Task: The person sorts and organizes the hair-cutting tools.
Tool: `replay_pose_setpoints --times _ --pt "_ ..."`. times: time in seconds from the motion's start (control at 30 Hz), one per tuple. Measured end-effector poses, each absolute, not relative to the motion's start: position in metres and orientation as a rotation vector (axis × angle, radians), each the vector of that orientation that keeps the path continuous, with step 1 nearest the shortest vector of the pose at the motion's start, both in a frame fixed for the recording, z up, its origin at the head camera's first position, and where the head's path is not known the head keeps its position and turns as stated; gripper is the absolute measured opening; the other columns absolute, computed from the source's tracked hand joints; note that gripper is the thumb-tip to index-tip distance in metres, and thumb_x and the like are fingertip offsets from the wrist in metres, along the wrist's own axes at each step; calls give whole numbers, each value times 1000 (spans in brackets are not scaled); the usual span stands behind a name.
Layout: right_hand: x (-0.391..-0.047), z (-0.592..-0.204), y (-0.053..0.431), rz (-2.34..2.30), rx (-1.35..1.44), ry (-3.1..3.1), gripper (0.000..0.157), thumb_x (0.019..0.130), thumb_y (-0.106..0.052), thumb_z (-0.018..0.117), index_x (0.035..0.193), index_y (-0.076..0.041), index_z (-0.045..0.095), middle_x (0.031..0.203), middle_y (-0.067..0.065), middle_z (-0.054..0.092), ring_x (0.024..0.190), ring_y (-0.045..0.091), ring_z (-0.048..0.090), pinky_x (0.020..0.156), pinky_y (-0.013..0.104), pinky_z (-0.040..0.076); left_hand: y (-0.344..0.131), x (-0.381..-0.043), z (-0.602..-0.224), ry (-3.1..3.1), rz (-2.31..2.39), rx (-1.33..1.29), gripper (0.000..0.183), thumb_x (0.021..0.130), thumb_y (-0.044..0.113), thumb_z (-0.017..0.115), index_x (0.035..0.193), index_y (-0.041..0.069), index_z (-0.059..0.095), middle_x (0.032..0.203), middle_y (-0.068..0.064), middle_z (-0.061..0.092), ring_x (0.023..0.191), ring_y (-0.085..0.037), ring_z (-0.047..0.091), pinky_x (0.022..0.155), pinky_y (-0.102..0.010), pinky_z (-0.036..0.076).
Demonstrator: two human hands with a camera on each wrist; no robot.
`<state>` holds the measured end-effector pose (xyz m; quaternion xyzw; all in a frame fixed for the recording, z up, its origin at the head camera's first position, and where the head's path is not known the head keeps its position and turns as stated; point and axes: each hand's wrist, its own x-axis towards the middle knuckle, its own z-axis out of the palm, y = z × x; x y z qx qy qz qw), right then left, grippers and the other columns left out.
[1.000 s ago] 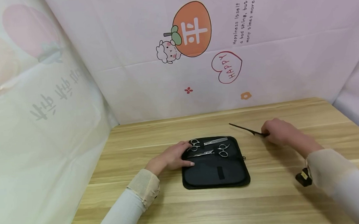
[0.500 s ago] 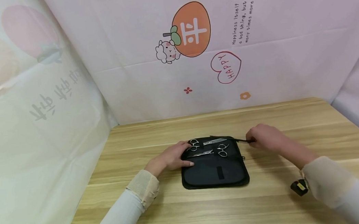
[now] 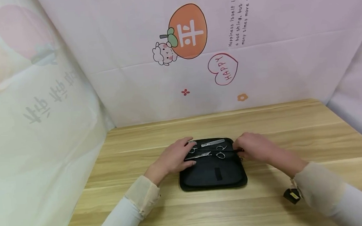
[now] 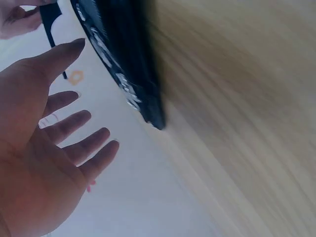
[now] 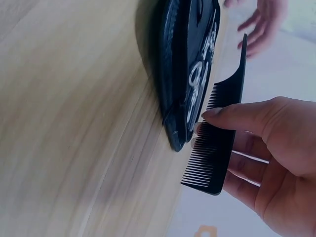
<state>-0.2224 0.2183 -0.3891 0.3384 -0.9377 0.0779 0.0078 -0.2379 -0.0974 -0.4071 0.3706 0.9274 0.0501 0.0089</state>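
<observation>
Right hand [image 3: 253, 146] and comb [image 5: 219, 153] have shifted left since the earlier head frames: one second ago the comb was over bare wood to the right of the case, now it lies across the case's upper half. Left hand [image 3: 174, 156] has stayed at the left edge.

Right fingers: pinching the comb by its toothed part, thumb on one face, fingers on the other; thin tail points toward the left hand. Contact between comb and case: cannot tell.

Left fingers: extended, spread, holding nothing; beside the upper left corner in the head view, touch unclear.

Case [image 3: 200, 177]: black, lying open. Upper half bears two metal scissors: upper pair [image 3: 213, 143], handles left; lower pair [image 3: 202, 155], handles right. In the head view the comb's tail passes between the blades and across the lower pair's handles. Lower half has a dark strap [image 3: 218, 174].

Table [image 3: 205, 211]: pale wood grain. Behind it, white cloth [image 3: 120, 89] with an orange fruit print and red heart.
</observation>
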Motion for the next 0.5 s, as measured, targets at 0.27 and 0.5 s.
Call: replay_pose_setpoints --times 0.27,0.5 --pt "-218 -388 203 199 1121 -2887 24 84 -6 83 73 -21 67 71 -13 60 65 5 52 58 30 47 -82 -225 -398 2889 204 1297 48 103 38 62 143 12 59 141 -5 59 128 -21 58 106 -39 49" --pt "-215 -386 190 220 1181 -2856 19 84 -6 83 76 -18 71 72 -13 62 65 5 53 60 30 47 -73 -219 -400 2851 302 1379 36 104 31 62 134 12 66 126 0 67 116 -16 64 100 -35 52"
